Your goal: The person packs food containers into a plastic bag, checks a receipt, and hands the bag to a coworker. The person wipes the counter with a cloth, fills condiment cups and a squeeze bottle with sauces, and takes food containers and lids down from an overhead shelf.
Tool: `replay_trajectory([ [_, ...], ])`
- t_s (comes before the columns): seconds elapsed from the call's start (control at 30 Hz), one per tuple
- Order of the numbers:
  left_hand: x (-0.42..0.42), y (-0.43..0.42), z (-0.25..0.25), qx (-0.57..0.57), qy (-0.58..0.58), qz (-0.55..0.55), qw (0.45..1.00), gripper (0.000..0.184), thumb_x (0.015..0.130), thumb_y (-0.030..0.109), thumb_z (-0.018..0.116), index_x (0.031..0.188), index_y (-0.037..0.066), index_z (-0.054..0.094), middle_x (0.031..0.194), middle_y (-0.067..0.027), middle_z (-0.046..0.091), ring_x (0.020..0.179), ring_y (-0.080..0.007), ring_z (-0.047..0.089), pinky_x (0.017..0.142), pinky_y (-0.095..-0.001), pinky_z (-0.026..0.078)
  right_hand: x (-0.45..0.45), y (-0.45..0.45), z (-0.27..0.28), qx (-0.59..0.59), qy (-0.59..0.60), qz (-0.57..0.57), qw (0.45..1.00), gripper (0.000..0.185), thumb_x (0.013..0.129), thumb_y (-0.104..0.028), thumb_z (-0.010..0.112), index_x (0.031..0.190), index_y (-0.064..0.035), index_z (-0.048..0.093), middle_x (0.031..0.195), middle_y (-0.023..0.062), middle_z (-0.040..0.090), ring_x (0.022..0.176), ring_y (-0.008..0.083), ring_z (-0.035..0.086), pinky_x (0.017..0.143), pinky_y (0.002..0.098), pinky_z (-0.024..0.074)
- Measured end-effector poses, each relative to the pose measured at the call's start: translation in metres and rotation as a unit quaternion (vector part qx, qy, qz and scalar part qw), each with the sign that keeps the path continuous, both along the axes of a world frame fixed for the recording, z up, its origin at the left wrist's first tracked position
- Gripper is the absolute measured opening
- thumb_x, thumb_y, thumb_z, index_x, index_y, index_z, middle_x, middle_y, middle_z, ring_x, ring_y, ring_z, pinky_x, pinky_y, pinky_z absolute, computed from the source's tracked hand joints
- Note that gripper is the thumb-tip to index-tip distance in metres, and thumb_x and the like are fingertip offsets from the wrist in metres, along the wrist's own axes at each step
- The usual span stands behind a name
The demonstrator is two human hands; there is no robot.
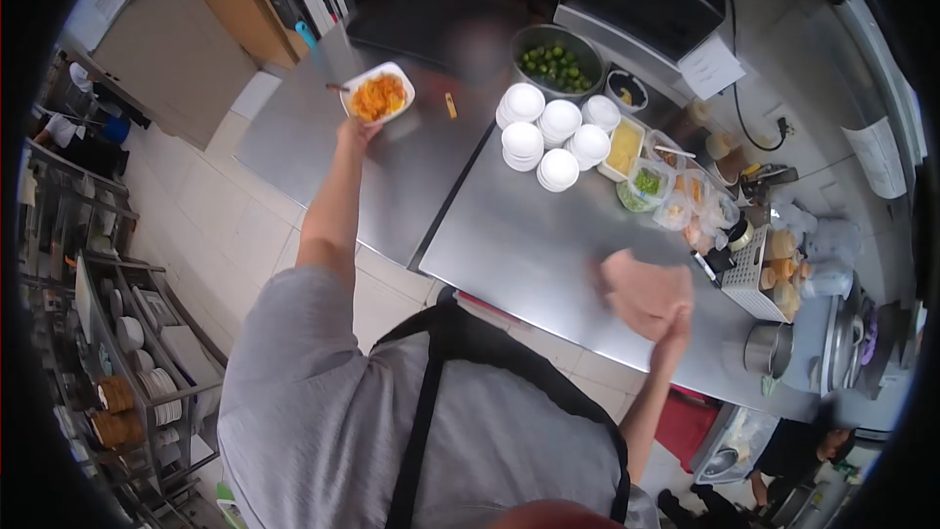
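With my left arm stretched out to the far left of the steel counter, my left hand (362, 131) grips the near edge of a white bowl (402, 74). Orange, saucy food (377, 98) fills the bowl, and a dark utensil handle (338, 88) sticks out at its left. My right hand (672, 330) is closed on a pinkish-tan cloth (642, 292) over the counter's right part. The cloth is spread and blurred at its left edge. To the right of the bowl lies a small yellow item (450, 105), too small to name.
Stacks of small white dishes (560, 121) stand mid-counter, before a pot of green limes (560, 66). Behind them are bagged ingredients (644, 186), a white basket (749, 274) and a metal pot (768, 350). A steel counter (519, 245) runs in front of me; a dish rack (147, 362) stands left.
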State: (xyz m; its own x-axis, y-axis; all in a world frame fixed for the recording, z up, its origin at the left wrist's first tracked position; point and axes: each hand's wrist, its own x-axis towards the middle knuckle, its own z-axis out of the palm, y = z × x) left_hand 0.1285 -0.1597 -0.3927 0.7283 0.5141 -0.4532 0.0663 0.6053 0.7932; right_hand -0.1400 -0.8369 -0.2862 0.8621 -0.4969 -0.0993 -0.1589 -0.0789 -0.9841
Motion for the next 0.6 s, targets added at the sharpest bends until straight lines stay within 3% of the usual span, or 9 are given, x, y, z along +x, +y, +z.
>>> replay_trajectory([
  [0.13, 0.013, 0.002, -0.001, -0.032, 0.018, 0.048, 0.998, 0.037, 0.083, 0.001, 0.051, 0.117, -0.010, 0.042, 0.106, -0.0196, 0.055, 0.085, -0.0311, 0.061, 0.069, -0.0385, 0.058, 0.000, -0.130, -0.061, -0.110, 0.105, -0.035, 0.988, 0.057, 0.093, -0.043, 0.045, 0.129, 0.0010, 0.044, 0.125, 0.0132, 0.049, 0.112, 0.0203, 0.047, 0.096, 0.0324, 0.0359],
  [0.2, 0.008, -0.018, 0.019, -0.029, 0.094, 0.148, 0.984, 0.041, 0.081, 0.009, 0.062, 0.115, -0.007, 0.046, 0.085, -0.0119, 0.057, 0.074, -0.0248, 0.061, 0.066, -0.0339, 0.056, 0.007, -0.153, -0.103, -0.456, 0.210, -0.197, 0.842, 0.060, 0.094, -0.044, 0.041, 0.135, -0.0004, 0.034, 0.138, 0.0175, 0.036, 0.124, 0.0276, 0.039, 0.100, 0.0329, 0.0322],
  [0.27, -0.005, -0.040, 0.003, 0.093, 0.113, 0.108, 0.983, 0.039, 0.080, 0.009, 0.063, 0.114, -0.004, 0.049, 0.082, -0.0112, 0.059, 0.074, -0.0248, 0.061, 0.060, -0.0321, 0.054, 0.045, -0.090, -0.094, -0.473, 0.377, -0.230, 0.762, 0.064, 0.093, -0.047, 0.035, 0.139, -0.0041, 0.026, 0.142, 0.0167, 0.029, 0.128, 0.0311, 0.033, 0.102, 0.0417, 0.0287],
  [0.3, -0.006, -0.052, -0.002, 0.209, 0.122, 0.070, 0.968, 0.038, 0.079, 0.010, 0.064, 0.113, -0.001, 0.053, 0.079, -0.0106, 0.060, 0.074, -0.0249, 0.062, 0.054, -0.0304, 0.052, 0.064, -0.057, -0.086, -0.464, 0.434, -0.211, 0.743, 0.066, 0.093, -0.049, 0.032, 0.141, -0.0060, 0.022, 0.145, 0.0163, 0.025, 0.130, 0.0328, 0.029, 0.103, 0.0461, 0.0269],
  [0.37, 0.003, -0.095, -0.007, 0.522, 0.101, 0.013, 0.847, 0.029, 0.079, 0.025, 0.065, 0.098, 0.003, 0.063, 0.070, -0.0101, 0.062, 0.068, -0.0270, 0.061, 0.066, -0.0340, 0.049, 0.088, -0.022, -0.092, -0.518, 0.436, -0.112, 0.728, 0.068, 0.091, -0.051, 0.031, 0.143, -0.0091, 0.019, 0.147, 0.0151, 0.022, 0.132, 0.0350, 0.026, 0.103, 0.0529, 0.0246],
  [0.47, 0.029, -0.147, 0.020, 0.670, 0.047, -0.092, 0.735, 0.035, 0.079, 0.031, 0.065, 0.105, 0.008, 0.061, 0.095, -0.0183, 0.061, 0.090, -0.0337, 0.060, 0.078, -0.0415, 0.048, 0.097, 0.055, -0.088, -0.640, 0.345, 0.023, 0.686, 0.065, 0.090, -0.046, 0.036, 0.143, -0.0110, 0.021, 0.146, 0.0129, 0.025, 0.132, 0.0362, 0.026, 0.101, 0.0526, 0.0260],
  [0.53, 0.045, -0.168, 0.026, 0.697, 0.066, -0.111, 0.705, 0.035, 0.079, 0.028, 0.065, 0.106, 0.008, 0.059, 0.097, -0.0183, 0.059, 0.092, -0.0340, 0.058, 0.079, -0.0422, 0.048, 0.079, 0.109, -0.092, -0.712, 0.052, 0.080, 0.696, 0.062, 0.091, -0.040, 0.038, 0.141, -0.0070, 0.024, 0.147, 0.0093, 0.025, 0.133, 0.0336, 0.025, 0.107, 0.0493, 0.0192],
  [0.57, 0.052, -0.173, 0.026, 0.724, 0.084, -0.128, 0.673, 0.035, 0.078, 0.026, 0.065, 0.108, 0.009, 0.057, 0.100, -0.0182, 0.057, 0.094, -0.0344, 0.057, 0.080, -0.0429, 0.048, 0.070, 0.148, -0.084, -0.746, 0.017, 0.154, 0.648, 0.061, 0.093, -0.041, 0.035, 0.141, -0.0051, 0.025, 0.149, 0.0082, 0.021, 0.136, 0.0283, 0.020, 0.109, 0.0470, 0.0134],
  [0.6, 0.060, -0.172, 0.024, 0.722, 0.081, -0.135, 0.673, 0.035, 0.078, 0.026, 0.065, 0.108, 0.009, 0.057, 0.100, -0.0182, 0.057, 0.094, -0.0344, 0.057, 0.080, -0.0429, 0.048, 0.071, 0.209, -0.035, -0.697, 0.219, 0.300, 0.613, 0.061, 0.086, -0.037, 0.046, 0.135, -0.0033, 0.035, 0.139, 0.0166, 0.035, 0.129, 0.0357, 0.030, 0.103, 0.0551, 0.0203],
])
